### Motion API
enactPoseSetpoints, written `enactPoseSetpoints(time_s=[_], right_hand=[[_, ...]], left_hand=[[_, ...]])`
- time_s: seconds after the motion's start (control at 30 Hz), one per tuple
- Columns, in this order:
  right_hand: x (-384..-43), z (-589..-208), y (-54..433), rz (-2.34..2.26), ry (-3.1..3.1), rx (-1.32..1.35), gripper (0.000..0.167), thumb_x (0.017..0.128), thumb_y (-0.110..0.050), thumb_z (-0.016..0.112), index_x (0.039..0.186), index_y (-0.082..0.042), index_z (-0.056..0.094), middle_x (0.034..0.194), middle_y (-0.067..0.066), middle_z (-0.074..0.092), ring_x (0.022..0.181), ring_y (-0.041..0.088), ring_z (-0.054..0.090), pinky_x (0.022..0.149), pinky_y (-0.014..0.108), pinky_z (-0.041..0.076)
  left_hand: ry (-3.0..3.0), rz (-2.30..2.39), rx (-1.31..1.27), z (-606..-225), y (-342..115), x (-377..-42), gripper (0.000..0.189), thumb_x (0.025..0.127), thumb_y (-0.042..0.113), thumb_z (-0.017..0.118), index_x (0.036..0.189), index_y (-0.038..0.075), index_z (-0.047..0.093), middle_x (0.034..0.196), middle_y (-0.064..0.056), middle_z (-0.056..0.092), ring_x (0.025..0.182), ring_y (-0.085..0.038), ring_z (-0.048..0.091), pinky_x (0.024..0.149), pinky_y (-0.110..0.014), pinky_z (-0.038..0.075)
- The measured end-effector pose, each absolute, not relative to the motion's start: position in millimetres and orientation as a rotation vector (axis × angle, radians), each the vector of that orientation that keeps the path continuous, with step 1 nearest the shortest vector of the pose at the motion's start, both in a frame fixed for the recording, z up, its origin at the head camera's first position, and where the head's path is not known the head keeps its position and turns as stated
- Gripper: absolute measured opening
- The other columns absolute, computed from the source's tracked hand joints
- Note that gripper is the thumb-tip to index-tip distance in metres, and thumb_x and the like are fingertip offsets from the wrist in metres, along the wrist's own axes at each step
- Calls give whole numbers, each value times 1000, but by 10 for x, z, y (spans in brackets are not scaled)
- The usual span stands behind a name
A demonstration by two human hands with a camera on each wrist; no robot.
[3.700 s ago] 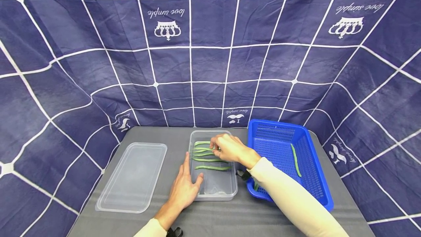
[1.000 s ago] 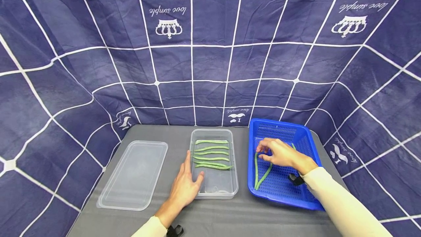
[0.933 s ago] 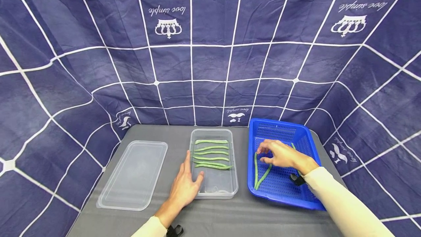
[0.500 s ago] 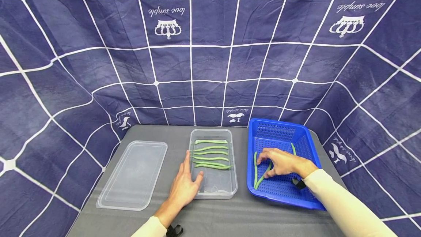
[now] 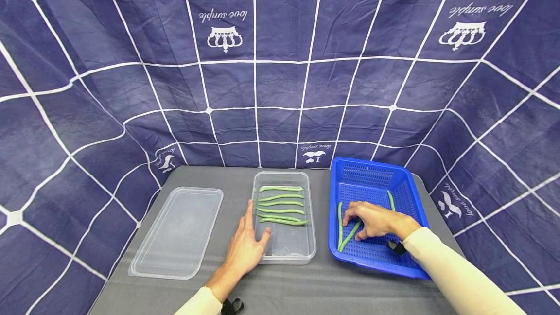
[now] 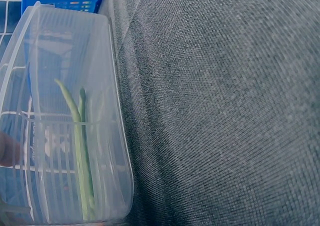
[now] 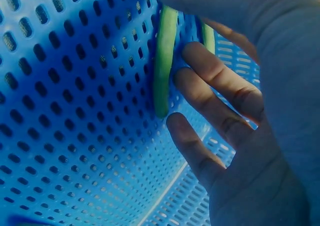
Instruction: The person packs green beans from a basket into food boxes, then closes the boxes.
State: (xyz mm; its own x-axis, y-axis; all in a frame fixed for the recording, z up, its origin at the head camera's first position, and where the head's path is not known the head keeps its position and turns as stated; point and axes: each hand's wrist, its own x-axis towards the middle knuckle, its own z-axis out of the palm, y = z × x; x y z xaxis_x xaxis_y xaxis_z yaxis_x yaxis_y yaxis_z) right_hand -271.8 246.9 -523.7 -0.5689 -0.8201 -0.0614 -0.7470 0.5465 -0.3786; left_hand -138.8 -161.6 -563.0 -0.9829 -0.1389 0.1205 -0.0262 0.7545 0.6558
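Cloth [image 5: 280,81] in dark blue with a white grid hangs behind everything, printed upside down with "love simple" above a crown at eleven and two o'clock of the head view; a smaller upside-down "love simple", with an "I", a heart and a moustache, sits at the clear container's one o'clock. Below spreads the grey surface [image 5: 236,183]. Taking the container as the dial's centre, the blue basket [image 5: 367,162] stands at three o'clock. The clear container [image 5: 284,252] comes next in size, and its frosted lid [image 5: 179,232] lies flat at nine o'clock, well apart. The left grip [image 5: 245,252] is at eight o'clock, fingers straight along the container wall and thumb spread away over the rim. Inside the basket, the right grip [image 5: 369,220] is spread in a loose curve, fingers parted from thumb around a slanted green bean [image 5: 348,238]; whether it touches that bean cannot be told. A straighter bean [image 5: 340,220] lies at the basket's nine o'clock, and a third bean [image 5: 391,201], partly hidden, at one o'clock. A row of beans [image 5: 282,211] lies crosswise in the container, towards twelve o'clock.
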Motion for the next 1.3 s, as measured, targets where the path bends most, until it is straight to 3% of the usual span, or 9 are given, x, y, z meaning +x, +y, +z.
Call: enactPoseSetpoints(time_s=[0.3, 0.57, 1.1, 1.3], right_hand=[[-2741, -5265, 2501, -522, 2518, -1404, 30, 82, -8, 101, 101, -25, 85, 103, -9, 72, 97, 9, 71, 87, 32, 61], [-2738, -5268, 2510, -505, 2518, -1355, 26, 86, -9, 99, 96, -29, 85, 101, -14, 71, 99, 0, 68, 90, 31, 63], [-2750, -5236, 2543, -602, 2497, -1390, 26, 90, -1, 94, 98, -24, 85, 101, -11, 75, 98, 9, 74, 91, 34, 64], [-2752, -5213, 2577, -638, 2487, -1361, 26, 92, 1, 91, 100, -23, 84, 102, -9, 76, 98, 19, 78, 93, 34, 65]], left_hand=[[-2788, -1034, 127, -5636, -1612, -1390, 102, 107, 39, 78, 188, 18, 19, 159, -25, 65, 122, -57, 77, 99, -70, 63], [-2786, -1036, 127, -5632, -1608, -1386, 102, 107, 39, 78, 188, 18, 19, 160, -25, 64, 124, -58, 77, 100, -70, 62], [-2785, -1037, 124, -5633, -1615, -1390, 102, 107, 38, 78, 188, 16, 20, 160, -26, 64, 123, -58, 77, 99, -71, 63], [-2789, -1037, 121, -5632, -1614, -1394, 102, 107, 38, 78, 188, 16, 19, 161, -27, 64, 126, -59, 76, 100, -72, 63]])
